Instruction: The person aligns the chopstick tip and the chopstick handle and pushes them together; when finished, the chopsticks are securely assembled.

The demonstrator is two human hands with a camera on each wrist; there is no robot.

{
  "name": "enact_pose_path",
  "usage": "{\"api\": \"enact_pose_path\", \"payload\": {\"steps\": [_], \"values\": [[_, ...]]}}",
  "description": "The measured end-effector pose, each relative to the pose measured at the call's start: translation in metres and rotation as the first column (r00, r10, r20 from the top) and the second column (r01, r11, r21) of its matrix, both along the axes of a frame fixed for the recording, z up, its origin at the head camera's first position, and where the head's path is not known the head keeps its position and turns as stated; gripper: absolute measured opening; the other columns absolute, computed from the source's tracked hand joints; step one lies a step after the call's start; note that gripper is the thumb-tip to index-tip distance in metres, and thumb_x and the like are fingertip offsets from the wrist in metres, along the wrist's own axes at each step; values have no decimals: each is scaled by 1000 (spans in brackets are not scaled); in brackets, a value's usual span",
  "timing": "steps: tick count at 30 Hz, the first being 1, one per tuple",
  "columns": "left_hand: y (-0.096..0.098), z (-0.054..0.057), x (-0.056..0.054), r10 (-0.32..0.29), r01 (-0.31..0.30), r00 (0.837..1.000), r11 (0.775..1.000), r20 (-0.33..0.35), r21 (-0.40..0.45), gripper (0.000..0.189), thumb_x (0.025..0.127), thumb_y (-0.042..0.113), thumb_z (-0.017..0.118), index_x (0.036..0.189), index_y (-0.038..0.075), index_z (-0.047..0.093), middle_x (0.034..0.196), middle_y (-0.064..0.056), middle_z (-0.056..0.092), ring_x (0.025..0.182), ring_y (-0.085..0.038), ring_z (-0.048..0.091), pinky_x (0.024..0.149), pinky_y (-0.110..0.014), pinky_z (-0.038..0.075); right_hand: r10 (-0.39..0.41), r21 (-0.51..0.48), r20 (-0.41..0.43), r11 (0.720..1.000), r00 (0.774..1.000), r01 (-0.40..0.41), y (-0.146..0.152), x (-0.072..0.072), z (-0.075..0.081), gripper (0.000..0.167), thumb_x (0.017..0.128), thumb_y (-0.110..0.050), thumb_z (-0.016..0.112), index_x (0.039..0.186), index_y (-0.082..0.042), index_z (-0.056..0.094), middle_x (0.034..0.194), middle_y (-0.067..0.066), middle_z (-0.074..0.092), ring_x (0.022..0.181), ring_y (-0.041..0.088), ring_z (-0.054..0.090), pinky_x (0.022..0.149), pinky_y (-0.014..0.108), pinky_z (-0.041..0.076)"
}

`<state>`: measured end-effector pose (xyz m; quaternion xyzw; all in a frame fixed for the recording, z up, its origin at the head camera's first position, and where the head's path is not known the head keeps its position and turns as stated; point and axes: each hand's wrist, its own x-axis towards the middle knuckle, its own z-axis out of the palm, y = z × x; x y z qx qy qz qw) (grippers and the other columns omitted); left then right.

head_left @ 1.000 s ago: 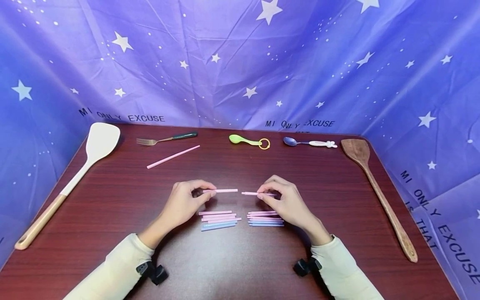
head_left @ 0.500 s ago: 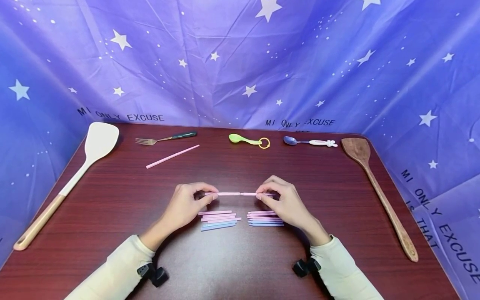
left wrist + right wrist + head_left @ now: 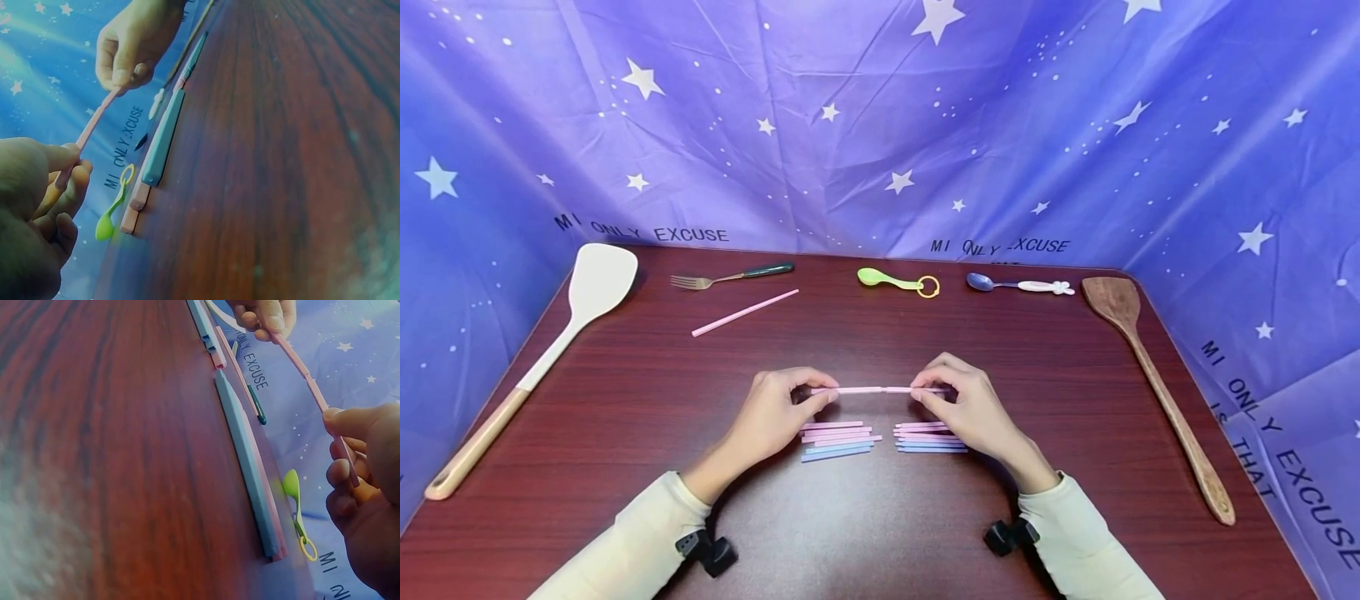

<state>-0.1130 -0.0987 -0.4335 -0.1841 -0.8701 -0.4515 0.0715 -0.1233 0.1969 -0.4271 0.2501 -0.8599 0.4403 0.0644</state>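
In the head view my left hand (image 3: 766, 414) pinches a slim pink rod (image 3: 859, 390) between thumb and fingers, above the table. My right hand (image 3: 976, 408) pinches a second pink rod (image 3: 897, 389). Their facing ends meet in one line, with a narrow joint visible between them. Both wrist views show the line of rods, its joint (image 3: 307, 376) and a fingertip grip at each side. Below the hands lie two groups of similar short rods, pink and blue: a left group (image 3: 838, 435) and a right group (image 3: 931, 446), partly covered by my right hand.
A longer pink rod (image 3: 745, 313) lies back left, near a fork (image 3: 730, 277). Along the back are a green spoon (image 3: 887, 279) with a yellow ring and a blue spoon (image 3: 1000, 284). A white turner (image 3: 602, 283) and a wooden turner (image 3: 1138, 350) flank the table.
The two held rods were apart a second ago; my left hand has shifted slightly right and their ends now meet. The right hand has barely moved. The rods on the table stay put.
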Motion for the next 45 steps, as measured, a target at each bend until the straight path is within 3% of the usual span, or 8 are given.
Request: {"api": "enact_pose_path", "payload": {"steps": [6, 16, 23, 29, 33, 45], "values": [[2, 1, 2, 3, -3, 1000, 1000, -27, -18, 6, 89, 18, 82, 93, 22, 80, 80, 12, 74, 66, -2, 54, 61, -21, 43, 6, 4, 6, 1000, 1000, -6, -3, 0, -3, 6, 90, -11, 79, 92, -16, 76, 89, -7, 66, 80, 4, 58, 69, 19, 46], [3, 2, 2, -6, 7, 999, 1000, 37, -23, 10, 84, 20, 87, 91, 24, 81, 77, 13, 74, 59, 0, 49, 56, -21, 40, -28, 14, -35, 999, 999, 29, -4, 0, -7, 10, 90, -11, 79, 92, -20, 74, 91, -8, 67, 83, 8, 60, 72, 23, 46], [2, 1, 2, 22, -22, 1000, 1000, 22, -20, 8, 84, 20, 87, 90, 23, 81, 73, 13, 73, 58, -1, 49, 54, -21, 39, -41, 16, -26, 999, 999, 41, -5, 0, -6, 15, 89, -8, 79, 95, -21, 76, 92, -9, 69, 80, 6, 58, 68, 21, 45], [0, 1, 1, 25, -25, 999, 1000, 30, 10, 8, 86, 19, 85, 91, 23, 81, 66, 11, 69, 56, 1, 56, 53, -20, 43, -50, 9, -14, 999, 999, 50, -2, 0, -7, 14, 89, -8, 79, 95, -20, 77, 86, -8, 68, 75, 4, 56, 64, 27, 47], [-1, 0, 0, 25, -26, 999, 999, 40, 20, 6, 87, 23, 84, 92, 21, 81, 64, 11, 68, 55, 0, 57, 50, -20, 39, -56, 1, 24, 998, 998, 56, 0, 2, -6, 11, 91, -10, 78, 95, -20, 76, 84, -8, 68, 73, 4, 55, 64, 25, 46], [0, 2, 1, 27, -29, 999, 999, 35, 35, 5, 88, 18, 83, 92, 20, 81, 68, 11, 73, 59, -8, 68, 54, -21, 45, -70, -16, 45, 997, 996, 71, -2, 3, -6, 6, 92, -9, 77, 94, -15, 78, 86, -6, 72, 75, 7, 57, 68, 25, 48]]}}
